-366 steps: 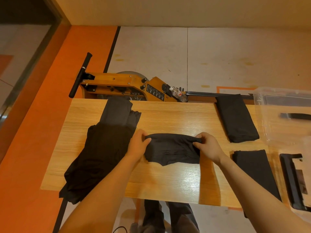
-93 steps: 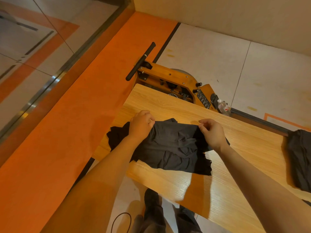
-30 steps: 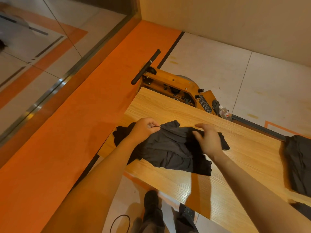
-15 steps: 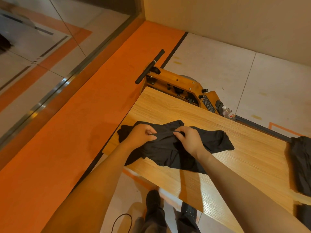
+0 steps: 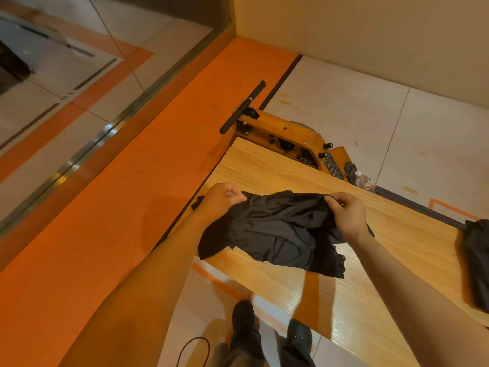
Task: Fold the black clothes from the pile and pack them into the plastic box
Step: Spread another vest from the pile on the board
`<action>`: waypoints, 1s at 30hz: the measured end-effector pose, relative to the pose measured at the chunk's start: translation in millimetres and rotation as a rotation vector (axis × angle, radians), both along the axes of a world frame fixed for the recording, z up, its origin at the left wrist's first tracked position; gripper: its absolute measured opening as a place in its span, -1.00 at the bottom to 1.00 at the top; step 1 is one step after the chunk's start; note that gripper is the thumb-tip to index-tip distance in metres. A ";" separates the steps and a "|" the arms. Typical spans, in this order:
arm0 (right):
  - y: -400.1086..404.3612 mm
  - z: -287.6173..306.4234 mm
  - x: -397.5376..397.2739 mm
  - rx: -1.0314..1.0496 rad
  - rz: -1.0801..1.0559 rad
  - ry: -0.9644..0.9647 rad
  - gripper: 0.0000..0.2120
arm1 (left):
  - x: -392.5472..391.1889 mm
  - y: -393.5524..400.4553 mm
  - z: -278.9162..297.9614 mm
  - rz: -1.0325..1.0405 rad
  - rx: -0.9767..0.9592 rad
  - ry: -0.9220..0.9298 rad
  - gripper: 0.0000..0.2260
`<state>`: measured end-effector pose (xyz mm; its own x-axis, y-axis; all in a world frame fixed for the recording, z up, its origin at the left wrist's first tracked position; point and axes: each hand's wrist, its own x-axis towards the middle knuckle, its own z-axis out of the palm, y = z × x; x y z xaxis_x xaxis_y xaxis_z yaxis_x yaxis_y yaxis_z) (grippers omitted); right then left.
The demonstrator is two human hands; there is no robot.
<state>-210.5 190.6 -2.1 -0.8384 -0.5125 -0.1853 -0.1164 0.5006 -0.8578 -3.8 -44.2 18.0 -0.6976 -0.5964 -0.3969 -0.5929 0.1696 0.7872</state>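
Two hands hold up the far edge of a crumpled black garment (image 5: 280,234) at the centre of the frame. The left hand (image 5: 221,198) pinches the cloth at its upper left corner with curled fingers, and the right hand (image 5: 348,213) pinches the upper right part of the same edge between thumb and fingertips. Between them the garment sags in loose folds onto the wooden table (image 5: 357,300), and its lower left corner hangs over the near table edge. At the right border of the frame, well apart from the hands, another dark piece of clothing (image 5: 476,263) lies on the table, cut off by the frame. Beyond the far edge of the table, in the upper middle, stands a yellow-orange machine (image 5: 291,136) with a black handle (image 5: 243,107); a small clear bottle (image 5: 362,179) sits at its right end. Below the table, at the bottom of the frame, the person's dark shoes (image 5: 270,329) stand on the pale floor, and an orange floor band (image 5: 119,194) runs diagonally across the left half.
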 end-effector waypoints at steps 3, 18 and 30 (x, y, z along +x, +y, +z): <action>3.7 -0.5 0.3 -0.004 0.014 -0.003 -0.89 | -1.3 -0.8 -4.7 0.036 -0.020 -0.016 -0.82; -4.8 -3.8 23.1 -0.011 0.195 -0.033 -0.90 | -85.2 68.7 -15.7 -0.348 -0.128 0.001 -0.64; 24.0 -21.7 8.8 0.141 0.354 -0.167 -0.84 | -84.6 52.1 -25.8 -0.308 -0.263 -0.032 -0.91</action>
